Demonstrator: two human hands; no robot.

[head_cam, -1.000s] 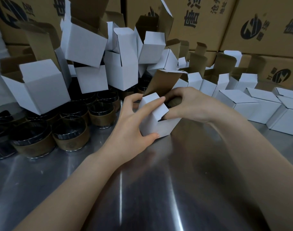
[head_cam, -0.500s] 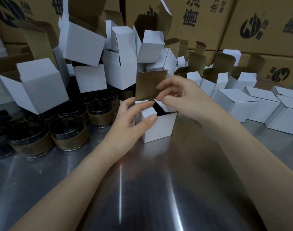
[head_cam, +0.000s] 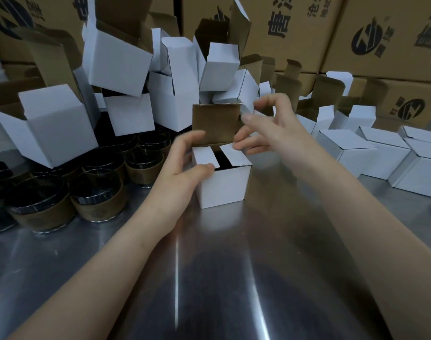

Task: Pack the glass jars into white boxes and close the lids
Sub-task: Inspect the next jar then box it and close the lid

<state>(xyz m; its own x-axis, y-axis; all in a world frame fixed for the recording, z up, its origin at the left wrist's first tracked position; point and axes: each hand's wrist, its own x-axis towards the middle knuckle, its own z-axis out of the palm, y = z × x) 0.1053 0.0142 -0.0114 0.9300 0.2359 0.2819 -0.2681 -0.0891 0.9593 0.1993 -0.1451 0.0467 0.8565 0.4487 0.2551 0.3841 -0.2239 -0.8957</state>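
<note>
Right hand (head_cam: 275, 133) lifted, left hand (head_cam: 182, 173) gripping box (head_cam: 224, 187)

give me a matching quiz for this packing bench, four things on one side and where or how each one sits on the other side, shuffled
Things
1. middle white box
2. glass jars
3. finished white boxes
4. brown cartons

Place or state
a. stacked along the back, printed with dark logos
b. lid standing upright, two side flaps folded inward
c. grouped at the left, a brown band round each
d. lined up at the right, lids shut

Pairs: 1-b, 2-c, 3-d, 4-a
</note>
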